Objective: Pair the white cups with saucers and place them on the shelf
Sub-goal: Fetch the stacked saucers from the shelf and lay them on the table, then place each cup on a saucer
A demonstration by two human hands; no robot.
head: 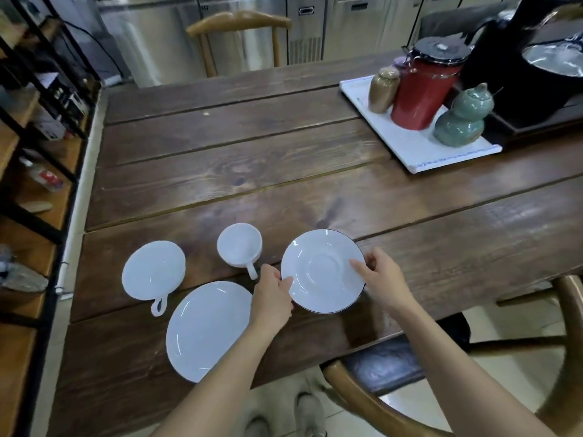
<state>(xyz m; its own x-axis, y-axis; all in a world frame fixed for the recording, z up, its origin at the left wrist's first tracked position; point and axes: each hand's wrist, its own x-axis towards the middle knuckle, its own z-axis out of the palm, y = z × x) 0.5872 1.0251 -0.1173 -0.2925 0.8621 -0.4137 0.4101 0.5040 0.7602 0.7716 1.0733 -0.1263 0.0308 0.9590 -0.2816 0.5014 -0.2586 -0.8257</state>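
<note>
A white saucer (323, 271) with a dark rim is held at the near middle of the wooden table (239, 159). My left hand (273, 294) grips its left edge and my right hand (383, 277) grips its right edge. Just left of it stands a white cup (239, 246), upright, its handle pointing toward me. Further left a second white cup (153, 270) lies upside down with its handle toward me. A second white saucer (205, 329) lies flat near the table's front edge, left of my left forearm.
A black-framed wooden shelf (28, 146) with small items stands along the table's left side. At the back right a white tray (419, 146) carries a red canister, a brown jar and a green gourd jar. Wooden chairs stand at the far side and near right.
</note>
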